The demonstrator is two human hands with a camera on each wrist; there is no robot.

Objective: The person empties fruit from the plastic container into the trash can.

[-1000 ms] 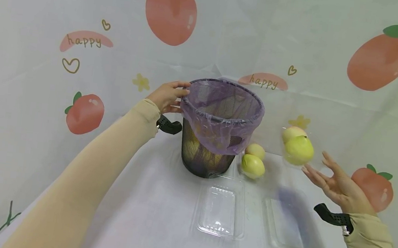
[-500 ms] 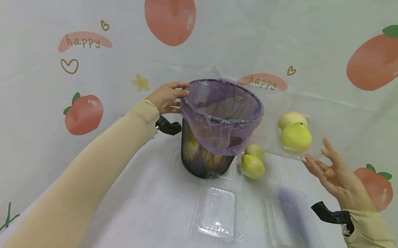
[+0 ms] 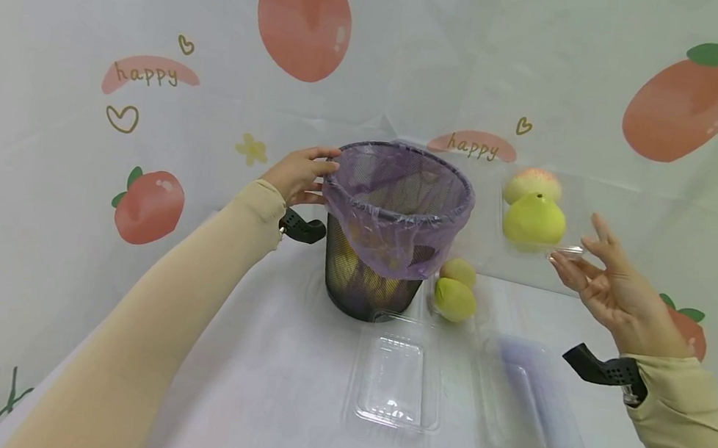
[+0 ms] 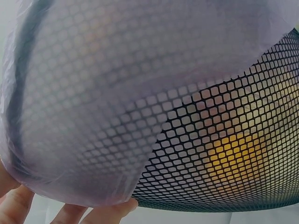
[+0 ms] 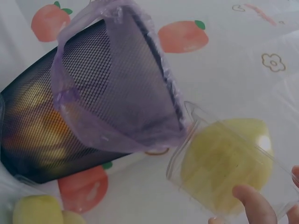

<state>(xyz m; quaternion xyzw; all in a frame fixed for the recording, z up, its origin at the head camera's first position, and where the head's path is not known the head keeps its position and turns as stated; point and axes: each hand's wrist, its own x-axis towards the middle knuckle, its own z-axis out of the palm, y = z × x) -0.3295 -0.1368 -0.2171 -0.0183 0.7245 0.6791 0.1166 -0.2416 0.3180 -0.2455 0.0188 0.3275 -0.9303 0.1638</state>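
Note:
My right hand (image 3: 620,294) pinches the edge of a clear plastic box (image 3: 572,250) and holds it above the table. Inside it are a yellow-green, pear-shaped fruit (image 3: 534,222) and a pale pinkish peach (image 3: 532,186). My left hand (image 3: 301,175) rests on the left side of a black wire-mesh bin (image 3: 343,270), its fingers at the rim, apparently straight or relaxed. A purple bag (image 3: 390,239) lines the bin and hangs over the rim. Through the mesh in the left wrist view, blurred yellow things (image 4: 236,156) show inside; their kind is unclear.
Beside the bin on the right, another yellow-green fruit (image 3: 454,300) and a pale round fruit (image 3: 458,271) sit in clear plastic. Two transparent plastic containers, a left one (image 3: 390,383) and a right one (image 3: 528,398), lie on the white table (image 3: 261,383). A fruit-printed cloth (image 3: 379,49) hangs behind.
My right hand has lifted the box of fruit higher and slightly left, beside the bin's rim. The left hand has stayed on the bin.

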